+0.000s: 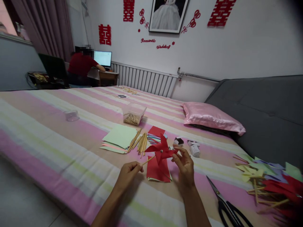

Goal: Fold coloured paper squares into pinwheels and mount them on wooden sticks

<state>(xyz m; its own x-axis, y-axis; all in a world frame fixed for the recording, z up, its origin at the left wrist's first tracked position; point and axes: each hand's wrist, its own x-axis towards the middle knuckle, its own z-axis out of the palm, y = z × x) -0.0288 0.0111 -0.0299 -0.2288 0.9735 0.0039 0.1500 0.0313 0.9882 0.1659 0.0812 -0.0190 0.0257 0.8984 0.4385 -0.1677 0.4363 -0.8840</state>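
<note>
A red paper pinwheel (162,151) on a thin wooden stick is held up over the bed. My left hand (129,176) pinches the lower end of its stick. The fingers of my right hand (185,164) are curled at the right-hand blade, with its tip between thumb and forefinger. Beneath the pinwheel lies a stack of red paper squares (157,173), partly hidden by it. Loose wooden sticks (142,144) lie behind my left hand, beside pale green paper sheets (120,135). Another red stack (156,130) sits just behind the pinwheel.
Black-handled scissors (223,200) lie right of my right hand. Finished pinwheels (272,183) are heaped at the far right. A clear plastic box (133,114) holds short sticks. Small white boxes (195,150) and a pink pillow (210,116) are farther back. A person (81,64) sits at a desk.
</note>
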